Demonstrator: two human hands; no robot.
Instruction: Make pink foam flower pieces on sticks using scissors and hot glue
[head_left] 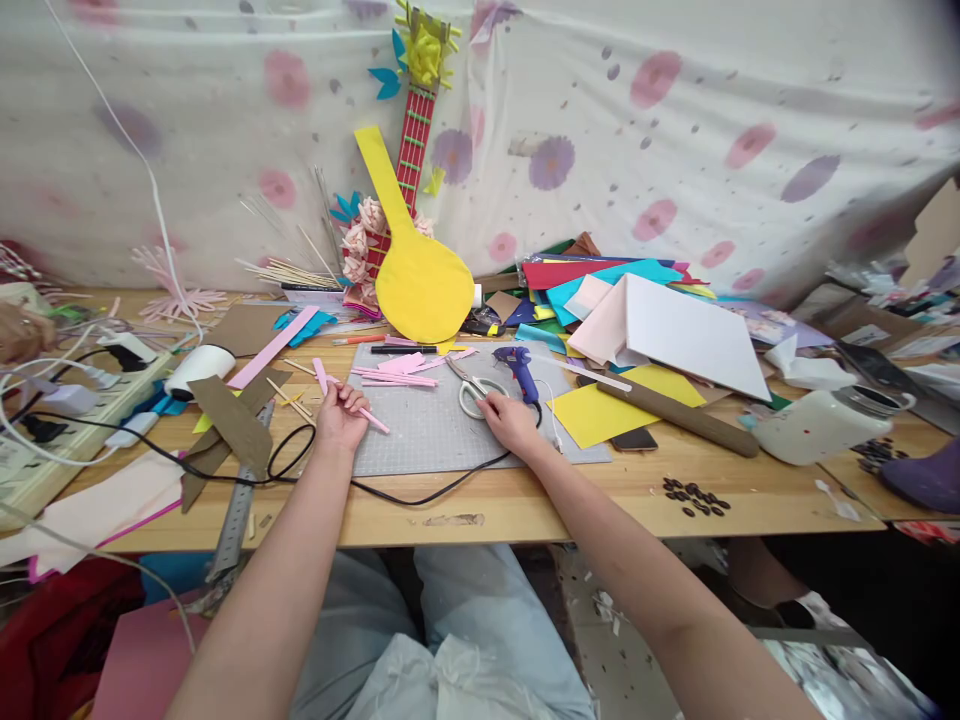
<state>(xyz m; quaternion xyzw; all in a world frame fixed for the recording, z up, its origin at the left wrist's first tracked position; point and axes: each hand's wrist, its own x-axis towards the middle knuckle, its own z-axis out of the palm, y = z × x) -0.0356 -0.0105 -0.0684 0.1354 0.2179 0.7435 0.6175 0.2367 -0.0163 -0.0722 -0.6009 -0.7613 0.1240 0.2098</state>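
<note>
My left hand (341, 415) is closed around a thin pink paper strip (373, 418) at the left edge of the grey cutting mat (435, 440). My right hand (508, 418) rests on the mat with its fingers on the white handles of a pair of scissors (472, 388). A blue glue gun (519, 370) lies just beyond that hand, its black cord looping over the table edge. More pink strips (397, 372) lie at the back of the mat.
A yellow paper guitar (420, 275) leans on the flowered cloth wall. Coloured paper sheets (600, 290) and a white sheet (690, 335) pile at right, with a cardboard tube (682, 415), a phone (634, 440) and a white jug (817, 425). A power strip (67, 410) and steel ruler (236, 510) lie left.
</note>
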